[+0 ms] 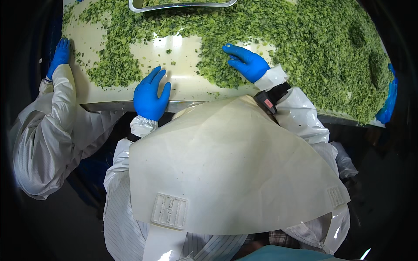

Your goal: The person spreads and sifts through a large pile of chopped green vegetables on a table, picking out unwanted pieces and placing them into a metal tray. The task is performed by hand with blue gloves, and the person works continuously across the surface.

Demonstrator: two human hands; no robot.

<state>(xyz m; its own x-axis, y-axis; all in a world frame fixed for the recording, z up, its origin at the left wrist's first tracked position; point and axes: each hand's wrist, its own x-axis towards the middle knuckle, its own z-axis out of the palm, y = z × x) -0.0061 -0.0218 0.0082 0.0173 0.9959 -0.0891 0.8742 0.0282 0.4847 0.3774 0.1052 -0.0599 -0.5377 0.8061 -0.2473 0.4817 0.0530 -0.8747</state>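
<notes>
Chopped green leafy vegetable pieces (217, 60) are spread over a white work table (189, 86). My left hand (151, 98), in a blue glove, is at the table's near edge, its fingers and thumb apart and nothing held. Just left of it lies a smaller heap of the green pieces (114, 70). My right hand (249, 65), also blue-gloved, is over the right side of the middle strip of pieces. Its thumb stands apart from the fingers, and a small pale bit shows at a fingertip. The undersides of the right fingers are hidden.
At the far side, a metal tray (183, 6) stands among the pieces. To the left, another person's blue-gloved hand (60, 55) rests at the table edge. A thick layer of pieces (333, 65) covers the right side, where something blue (390, 98) shows at the rim.
</notes>
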